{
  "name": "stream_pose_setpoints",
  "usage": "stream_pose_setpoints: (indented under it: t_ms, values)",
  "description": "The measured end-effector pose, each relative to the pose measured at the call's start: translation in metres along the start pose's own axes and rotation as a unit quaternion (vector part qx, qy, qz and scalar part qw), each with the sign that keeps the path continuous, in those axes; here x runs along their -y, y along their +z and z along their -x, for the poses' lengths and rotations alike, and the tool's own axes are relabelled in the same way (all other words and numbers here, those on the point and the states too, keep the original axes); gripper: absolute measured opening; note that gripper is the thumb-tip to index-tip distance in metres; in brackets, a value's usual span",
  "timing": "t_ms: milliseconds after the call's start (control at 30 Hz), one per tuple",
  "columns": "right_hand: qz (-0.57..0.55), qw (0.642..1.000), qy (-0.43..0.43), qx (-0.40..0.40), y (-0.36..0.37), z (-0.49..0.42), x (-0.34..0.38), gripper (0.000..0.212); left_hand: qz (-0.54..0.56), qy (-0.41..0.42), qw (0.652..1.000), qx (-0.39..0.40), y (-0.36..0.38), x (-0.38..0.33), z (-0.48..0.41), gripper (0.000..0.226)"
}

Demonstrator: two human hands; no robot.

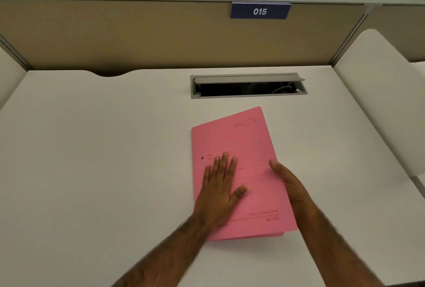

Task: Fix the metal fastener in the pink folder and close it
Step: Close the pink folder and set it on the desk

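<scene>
The pink folder [239,139] lies closed on the white desk, its front cover up and turned slightly clockwise. My left hand [220,185] rests flat on the cover near the spine side, fingers spread. My right hand [287,181] is at the folder's right edge: the thumb lies on the cover and the fingers are hidden beyond the edge. A small dark hole [202,158] shows near the spine. The metal fastener is hidden inside.
An open grey cable tray [248,85] is set into the white desk [92,148] just beyond the folder. A tan partition with a blue "015" sign [259,11] stands behind. A white side panel [379,93] rises at the right.
</scene>
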State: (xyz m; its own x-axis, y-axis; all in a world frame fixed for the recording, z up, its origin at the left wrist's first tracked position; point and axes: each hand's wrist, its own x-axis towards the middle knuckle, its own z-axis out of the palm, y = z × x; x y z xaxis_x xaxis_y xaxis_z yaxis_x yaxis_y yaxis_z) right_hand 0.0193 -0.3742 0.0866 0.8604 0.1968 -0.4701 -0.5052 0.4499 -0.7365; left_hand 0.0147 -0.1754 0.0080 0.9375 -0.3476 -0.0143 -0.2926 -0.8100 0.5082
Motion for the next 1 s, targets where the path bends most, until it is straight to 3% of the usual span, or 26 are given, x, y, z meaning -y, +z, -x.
stream_pose_setpoints:
  t_ms: [100,267,333,467,667,800,933,1000]
  values:
    - [0.07,0.996,-0.01,-0.056,-0.024,-0.011,-0.007,0.036,-0.044,0.0,0.999,0.014,0.005,0.01,0.003,0.079]
    - [0.264,0.948,-0.076,-0.161,-0.054,-0.021,-0.026,0.032,-0.135,-0.018,0.989,0.05,0.01,0.027,0.008,0.082]
    - [0.399,0.889,-0.105,-0.196,-0.053,-0.026,-0.035,0.04,-0.161,-0.024,0.985,0.053,0.011,0.031,0.01,0.079]
    - [0.66,0.697,-0.139,-0.244,-0.048,-0.029,-0.063,0.067,-0.156,-0.083,0.984,0.026,0.013,0.026,0.013,0.077]
    - [0.794,0.574,-0.133,-0.151,-0.049,-0.031,-0.1,0.076,-0.062,-0.301,0.949,-0.072,0.003,0.011,0.024,0.092]
    - [0.808,0.551,-0.125,-0.166,-0.049,-0.029,-0.107,0.075,0.003,-0.335,0.938,-0.089,-0.003,0.01,0.031,0.079]
    - [0.799,0.563,-0.128,-0.165,-0.048,-0.028,-0.108,0.075,0.165,-0.322,0.916,-0.176,-0.017,0.008,0.028,0.044]
    - [0.791,0.576,-0.119,-0.168,-0.045,-0.028,-0.106,0.074,0.269,-0.319,0.891,-0.18,-0.028,0.005,0.026,0.028]
